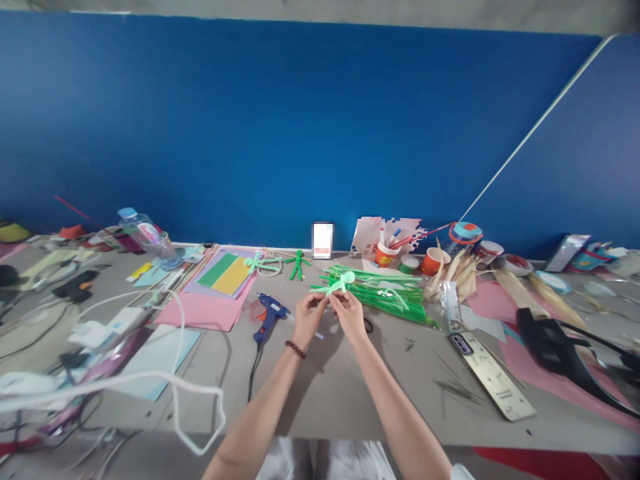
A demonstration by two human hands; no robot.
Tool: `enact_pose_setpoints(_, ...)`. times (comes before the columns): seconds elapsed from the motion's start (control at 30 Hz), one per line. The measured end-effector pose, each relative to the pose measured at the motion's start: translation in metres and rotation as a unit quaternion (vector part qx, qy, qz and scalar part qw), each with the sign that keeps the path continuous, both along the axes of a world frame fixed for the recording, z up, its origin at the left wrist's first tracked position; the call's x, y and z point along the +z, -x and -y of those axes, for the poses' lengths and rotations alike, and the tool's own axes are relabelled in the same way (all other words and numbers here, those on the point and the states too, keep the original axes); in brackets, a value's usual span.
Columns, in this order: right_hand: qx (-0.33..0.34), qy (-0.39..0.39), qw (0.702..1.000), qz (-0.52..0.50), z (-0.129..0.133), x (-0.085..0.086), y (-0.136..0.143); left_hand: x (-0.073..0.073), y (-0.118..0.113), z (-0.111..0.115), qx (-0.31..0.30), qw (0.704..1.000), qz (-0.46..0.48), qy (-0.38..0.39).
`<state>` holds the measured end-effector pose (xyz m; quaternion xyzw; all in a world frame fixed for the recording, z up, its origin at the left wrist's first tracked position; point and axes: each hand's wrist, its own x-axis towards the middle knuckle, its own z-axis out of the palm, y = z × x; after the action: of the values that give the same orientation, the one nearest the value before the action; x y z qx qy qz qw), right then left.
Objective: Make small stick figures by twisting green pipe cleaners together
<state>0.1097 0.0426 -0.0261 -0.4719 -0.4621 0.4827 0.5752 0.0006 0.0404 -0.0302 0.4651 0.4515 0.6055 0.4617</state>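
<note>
The left hand and right hand pinch a pale-green pipe-cleaner figure above the desk, beside bundled green pipe cleaners. A blue glue gun lies to their left.

At the centre of the frame your left hand and right hand hold a figure above the table. The glue gun lies to their left, the paper sheets farther left. Right of the figure lies a bundle of stems; behind it, markers stand in a cup. A phone lies lower right.
</note>
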Motion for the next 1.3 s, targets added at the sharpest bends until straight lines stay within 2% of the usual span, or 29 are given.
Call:
enact_pose_setpoints(0.1,-0.027,0.004,1.0,-0.015,0.002,-0.002,0.004,0.004,0.0,0.004,0.032,0.996,-0.068,-0.044)
enact_pose_setpoints(0.2,-0.08,-0.038,0.995,0.042,0.005,-0.003,0.007,0.009,-0.004,0.009,0.048,0.994,-0.079,-0.061)
enact_pose_setpoints(0.3,-0.116,-0.073,0.986,0.099,0.008,0.0,0.005,0.012,-0.009,0.015,0.037,0.995,-0.076,-0.062)
enact_pose_setpoints(0.4,-0.12,-0.076,0.981,0.128,0.007,0.001,0.0,0.012,-0.009,0.02,0.022,0.995,-0.084,-0.046)
enact_pose_setpoints(0.57,-0.073,-0.086,0.985,0.131,-0.003,-0.002,-0.008,0.016,0.002,0.016,0.118,0.986,-0.106,-0.048)
enact_pose_setpoints(0.63,-0.044,-0.094,0.987,0.126,-0.006,-0.003,-0.009,0.016,0.005,0.01,0.086,0.993,-0.081,-0.017)
enact_pose_setpoints(0.73,-0.02,-0.116,0.984,0.134,-0.006,-0.003,-0.008,0.013,0.007,0.003,-0.052,0.997,0.001,0.06)
enact_pose_setpoints(0.8,-0.022,-0.129,0.98,0.149,-0.005,-0.001,-0.008,0.011,0.006,0.001,-0.094,0.99,0.061,0.088)
enact_pose_setpoints(0.93,-0.042,-0.162,0.965,0.201,-0.002,0.005,-0.009,0.009,0.004,0.0,-0.079,0.986,0.114,0.089)
enact_pose_setpoints(1.1,-0.044,-0.216,0.94,0.261,0.0,0.008,-0.01,0.003,0.004,-0.003,-0.055,0.995,0.063,0.062)
enact_pose_setpoints(1.3,-0.034,-0.212,0.929,0.3,0.002,0.004,-0.009,-0.002,0.001,-0.003,-0.03,0.998,0.048,0.037)
